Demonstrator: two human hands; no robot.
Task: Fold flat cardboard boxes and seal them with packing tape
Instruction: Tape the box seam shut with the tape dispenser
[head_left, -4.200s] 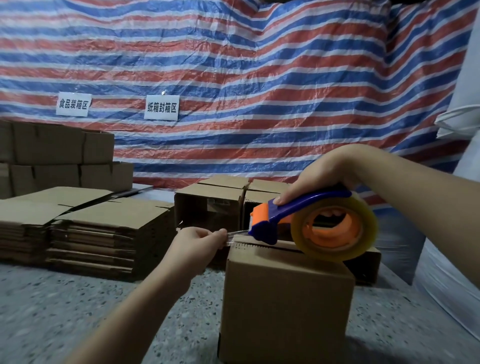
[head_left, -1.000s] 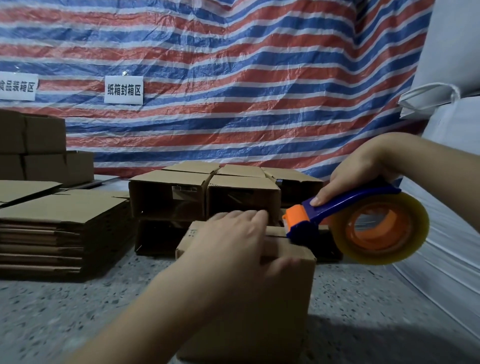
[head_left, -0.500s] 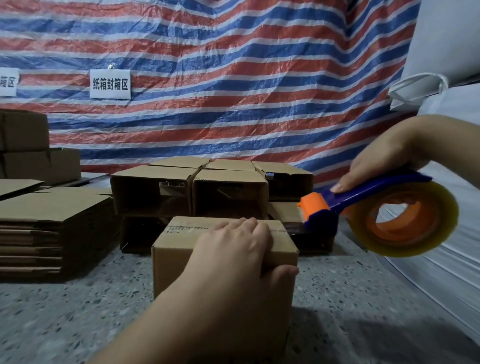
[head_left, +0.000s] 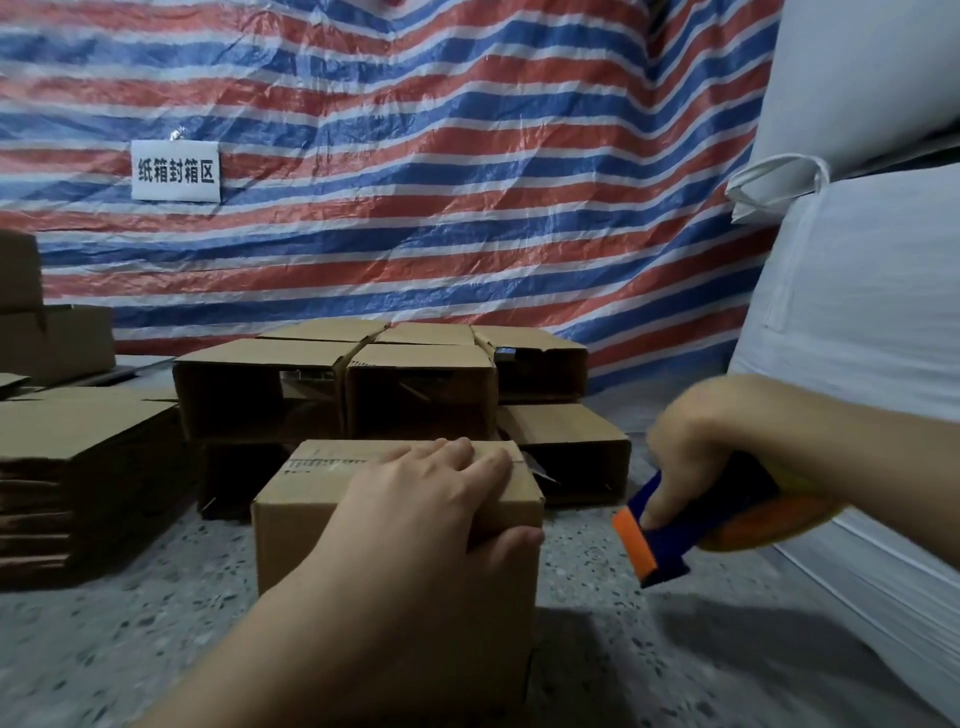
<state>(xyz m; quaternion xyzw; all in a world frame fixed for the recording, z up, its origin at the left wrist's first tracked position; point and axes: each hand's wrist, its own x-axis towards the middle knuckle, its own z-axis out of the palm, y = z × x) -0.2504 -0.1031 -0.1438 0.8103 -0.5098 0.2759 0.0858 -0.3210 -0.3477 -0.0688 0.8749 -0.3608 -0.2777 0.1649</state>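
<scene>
Striped tarp (head_left: 415, 156) fills the backdrop from 9 to 2 o'clock; it appears to screen off the work area, and the white sign (head_left: 175, 171) on it at 10 o'clock labels the zone. White sacks (head_left: 872, 312) are stacked at 3 o'clock. Flat cardboard stack (head_left: 78, 467) sits at 9 o'clock, presumably within reach as supply. Open folded boxes (head_left: 332, 389) cluster at 12 o'clock, lying on their sides.

Current box (head_left: 395, 545) stands on the speckled floor (head_left: 130, 649) at centre, tape strip visible along its top. Left hand (head_left: 431, 499) lies flat on the top, fingers extended, thumb over the front right edge: likely pressing tape down and steadying the box. Right hand (head_left: 696, 441), at 3 o'clock, is wrapped around the tape dispenser (head_left: 675, 530), held off the box, cutter end tilted down; motion-blurred.
</scene>
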